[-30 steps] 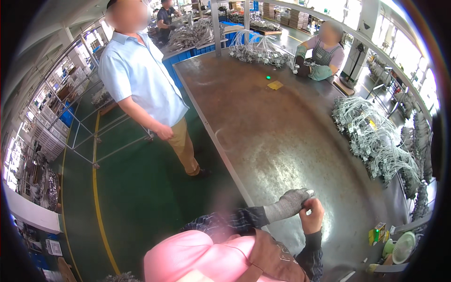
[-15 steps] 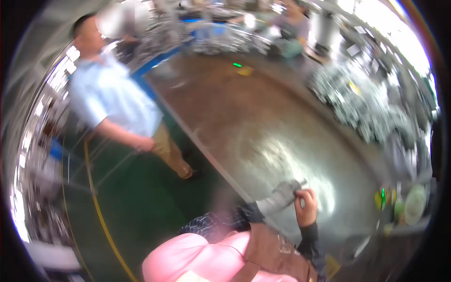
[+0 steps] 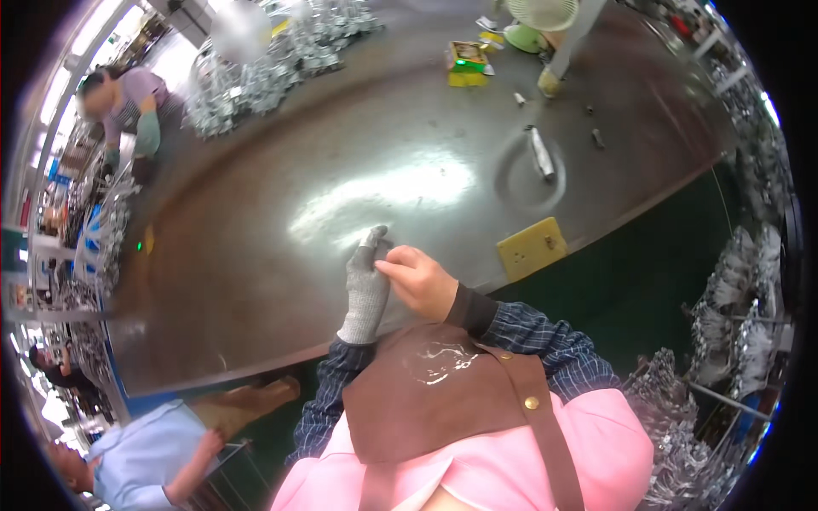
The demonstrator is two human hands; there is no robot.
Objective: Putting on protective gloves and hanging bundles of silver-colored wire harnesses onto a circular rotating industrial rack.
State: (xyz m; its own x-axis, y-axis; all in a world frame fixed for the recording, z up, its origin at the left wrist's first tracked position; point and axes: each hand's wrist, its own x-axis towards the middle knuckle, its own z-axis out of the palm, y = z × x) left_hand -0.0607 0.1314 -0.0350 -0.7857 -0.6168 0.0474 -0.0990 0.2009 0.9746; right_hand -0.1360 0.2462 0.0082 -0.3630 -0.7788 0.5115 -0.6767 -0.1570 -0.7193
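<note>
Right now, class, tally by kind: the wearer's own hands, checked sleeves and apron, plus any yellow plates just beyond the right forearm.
Hands: 2, gloved left hand and bare right hand
Checked sleeves: 2
Brown apron: 1
Yellow plate: 1
Total: 6

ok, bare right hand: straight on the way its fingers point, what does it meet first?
The right hand would likely meet the gloved left hand first, near its fingers; the two look touching or nearly so, though depth is unclear in this view.
</note>
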